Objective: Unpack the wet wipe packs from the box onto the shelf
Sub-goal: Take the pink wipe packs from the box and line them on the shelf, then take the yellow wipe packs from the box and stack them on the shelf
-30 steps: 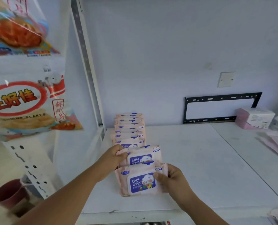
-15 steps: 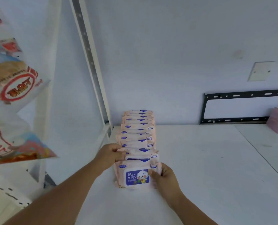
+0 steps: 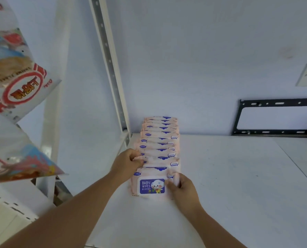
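Observation:
A row of several pink wet wipe packs (image 3: pixel 160 140) stands on the white shelf (image 3: pixel 229 176), running from the back wall toward me. The front pack (image 3: pixel 150 185) shows a blue "BABY WIPES" label and leans back against the row. My left hand (image 3: pixel 127 163) grips the left edge of the pack just behind it, fingers curled over the top. My right hand (image 3: pixel 181 187) pinches the front pack's right edge between thumb and fingers. No box is in view.
A slotted white upright (image 3: pixel 109 68) rises at the shelf's left rear corner. Snack bags (image 3: pixel 16 86) hang at the upper left. A black metal bracket (image 3: pixel 278 119) leans on the back wall at the right. Bare shelf surface lies right of the row.
The two front packs have been pushed back and stood up against the row. My view has shifted left, so the pink box at the right has left the frame.

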Demonstrator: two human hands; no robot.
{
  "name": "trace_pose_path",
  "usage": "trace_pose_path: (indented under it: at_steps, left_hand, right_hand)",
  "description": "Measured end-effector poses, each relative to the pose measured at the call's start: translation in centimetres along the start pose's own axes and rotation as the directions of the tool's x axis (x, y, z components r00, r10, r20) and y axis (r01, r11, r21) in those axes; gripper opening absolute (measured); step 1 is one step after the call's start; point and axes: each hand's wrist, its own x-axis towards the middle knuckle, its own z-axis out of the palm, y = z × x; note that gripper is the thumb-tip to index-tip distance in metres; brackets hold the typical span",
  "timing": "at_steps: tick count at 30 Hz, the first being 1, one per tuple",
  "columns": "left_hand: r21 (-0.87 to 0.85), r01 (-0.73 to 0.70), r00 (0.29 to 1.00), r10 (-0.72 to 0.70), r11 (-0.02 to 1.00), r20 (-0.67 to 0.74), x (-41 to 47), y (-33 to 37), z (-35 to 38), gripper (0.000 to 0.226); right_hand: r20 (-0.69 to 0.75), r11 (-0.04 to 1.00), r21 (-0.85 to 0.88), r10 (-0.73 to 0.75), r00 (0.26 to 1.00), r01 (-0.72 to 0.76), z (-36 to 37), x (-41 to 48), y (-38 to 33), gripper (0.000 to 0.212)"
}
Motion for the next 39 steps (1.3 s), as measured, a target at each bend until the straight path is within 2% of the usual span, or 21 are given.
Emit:
trace_pose_path:
  at_steps: [2, 4, 6, 8, 10, 15, 18, 22, 25, 31, 35, 39]
  left_hand:
    - [0.023, -0.049, 0.997, 0.051, 0.999, -0.064, -0.6, 0.3, 0.0, 0.025]
    - [0.103, -0.113, 0.982, 0.127, 0.988, -0.140, -1.5, 0.9, -0.3, 0.020]
    - [0.234, -0.207, 0.961, 0.242, 0.950, -0.132, -2.9, 1.8, -0.6, 0.009]
    - [0.364, -0.337, 0.925, 0.377, 0.868, -0.041, -4.2, 2.6, -0.7, 0.005]
    - [0.410, -0.439, 0.892, 0.442, 0.800, 0.093, -5.5, 3.2, -0.5, 0.006]
    - [0.308, -0.620, 0.776, 0.509, 0.721, 0.372, -9.6, 5.3, 1.8, 0.015]
    - [0.277, -0.698, 0.687, 0.510, 0.660, 0.517, -12.5, 6.7, 4.5, 0.022]
    - [0.226, -0.786, 0.543, 0.470, 0.575, 0.696, -16.3, 9.2, 8.7, 0.030]
    - [0.180, -0.825, 0.456, 0.443, 0.535, 0.772, -18.9, 11.7, 12.1, 0.031]
    - [0.084, -0.899, 0.291, 0.442, 0.430, 0.849, -25.3, 17.5, 20.0, 0.032]
    - [0.010, -0.921, 0.192, 0.434, 0.389, 0.880, -31.4, 20.6, 26.2, 0.035]
    - [-0.027, -0.931, 0.114, 0.362, 0.363, 0.925, -37.5, 22.3, 32.4, 0.036]
  right_hand:
    - [0.012, 0.994, -0.099, 0.038, 0.999, -0.036, -0.8, 0.0, -0.3, 0.030]
    - [0.062, 0.982, -0.182, 0.057, 0.996, -0.045, -1.7, -0.1, -0.9, 0.026]
    - [0.072, 0.947, -0.320, 0.062, 0.995, -0.036, -3.0, -0.5, -1.5, 0.022]
    - [0.061, 0.861, -0.508, 0.045, 0.997, -0.008, -4.7, -1.2, -1.6, 0.027]
    - [0.076, 0.735, -0.677, 0.021, 0.997, 0.036, -6.5, -2.3, -1.6, 0.032]
    - [0.091, 0.490, -0.870, 0.035, 0.995, 0.062, -10.6, -7.5, -2.2, 0.039]
    - [0.061, 0.432, -0.901, 0.076, 0.995, 0.022, -13.0, -11.0, -1.9, 0.039]
    - [0.000, 0.482, -0.874, 0.122, 0.993, -0.059, -16.6, -15.6, -0.6, 0.035]
    - [-0.058, 0.462, -0.880, 0.134, 0.989, -0.114, -19.7, -19.3, 0.3, 0.034]
    - [-0.203, 0.418, -0.870, 0.183, 0.962, -0.263, -27.2, -28.0, 3.0, 0.035]
    - [-0.286, 0.424, -0.816, 0.297, 0.911, -0.394, -32.3, -34.2, 6.4, 0.042]
    - [-0.351, 0.407, -0.762, 0.393, 0.850, -0.503, -37.1, -39.9, 10.6, 0.045]
